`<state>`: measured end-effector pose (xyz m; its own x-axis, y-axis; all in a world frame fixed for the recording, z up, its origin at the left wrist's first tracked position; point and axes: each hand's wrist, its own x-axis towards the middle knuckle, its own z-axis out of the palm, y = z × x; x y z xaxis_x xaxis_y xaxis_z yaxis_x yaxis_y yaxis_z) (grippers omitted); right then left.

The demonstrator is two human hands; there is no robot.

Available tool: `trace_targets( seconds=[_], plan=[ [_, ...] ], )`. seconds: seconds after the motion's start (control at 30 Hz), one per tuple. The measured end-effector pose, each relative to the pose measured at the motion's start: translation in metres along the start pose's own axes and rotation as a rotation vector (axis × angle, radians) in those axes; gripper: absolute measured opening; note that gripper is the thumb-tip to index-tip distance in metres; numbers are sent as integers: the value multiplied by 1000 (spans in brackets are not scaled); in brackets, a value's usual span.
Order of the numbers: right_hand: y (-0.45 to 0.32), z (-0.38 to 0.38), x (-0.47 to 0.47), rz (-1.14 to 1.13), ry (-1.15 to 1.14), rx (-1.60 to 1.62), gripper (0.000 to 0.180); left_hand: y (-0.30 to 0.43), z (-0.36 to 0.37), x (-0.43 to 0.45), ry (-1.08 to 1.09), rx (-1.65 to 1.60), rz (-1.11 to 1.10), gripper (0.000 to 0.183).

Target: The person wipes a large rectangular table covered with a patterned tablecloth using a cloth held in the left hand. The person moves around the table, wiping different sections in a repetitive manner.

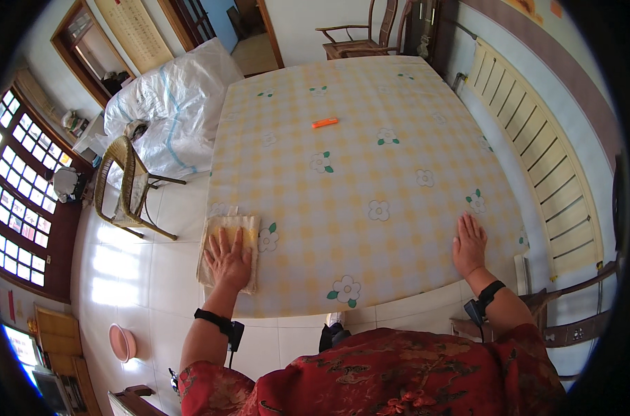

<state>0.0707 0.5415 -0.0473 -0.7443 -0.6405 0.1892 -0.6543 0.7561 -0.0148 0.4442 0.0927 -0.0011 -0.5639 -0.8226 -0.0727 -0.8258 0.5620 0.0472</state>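
Note:
My left hand (230, 260) lies flat on a folded beige cloth (207, 275), its fingers spread. The cloth rests at the near left edge of a table with a yellow-and-white checked, flower-printed tablecloth (346, 239); part of it seems to reach past that edge. On the right side of the same table, my right hand (470, 245) rests palm down, with nothing in it. Its fingertips are close to a printed white flower with green leaves. Farther up the table lies a small orange utility knife (325, 122), apart from both hands.
A wicker chair (130, 187) and plastic-covered furniture (169, 114) stand left of the table. Along the right wall runs a cream radiator (541, 156). Wooden armchairs stand at the far end (356, 47) and near right (575, 333). A pink basin (122, 343) sits on the tiled floor.

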Motion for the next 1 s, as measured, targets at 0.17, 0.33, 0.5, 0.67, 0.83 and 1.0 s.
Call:
trace_targets(
  seconds=[0.17, 0.33, 0.5, 0.67, 0.83, 1.0],
  plan=[
    [0, -2, -2, 16, -23, 11, 59, 4, -2, 22, -5, -10, -75, 62],
    [-3, -6, -1, 23, -37, 20, 58, 13, -6, 56, -10, -8, -155, 61],
    [-7, -13, -1, 10, 8, 27, 57, 33, -8, 97, -42, 17, -229, 63],
    [-11, -20, -1, 33, -1, 51, 57, 70, -9, 132, -43, -2, -146, 64],
    [-12, -24, 0, 37, 22, 79, 56, 131, -7, 158, -66, -7, -59, 65],
    [-13, -27, 1, 43, 13, 93, 56, 190, -4, 171, -74, 11, 67, 64]
  ],
)
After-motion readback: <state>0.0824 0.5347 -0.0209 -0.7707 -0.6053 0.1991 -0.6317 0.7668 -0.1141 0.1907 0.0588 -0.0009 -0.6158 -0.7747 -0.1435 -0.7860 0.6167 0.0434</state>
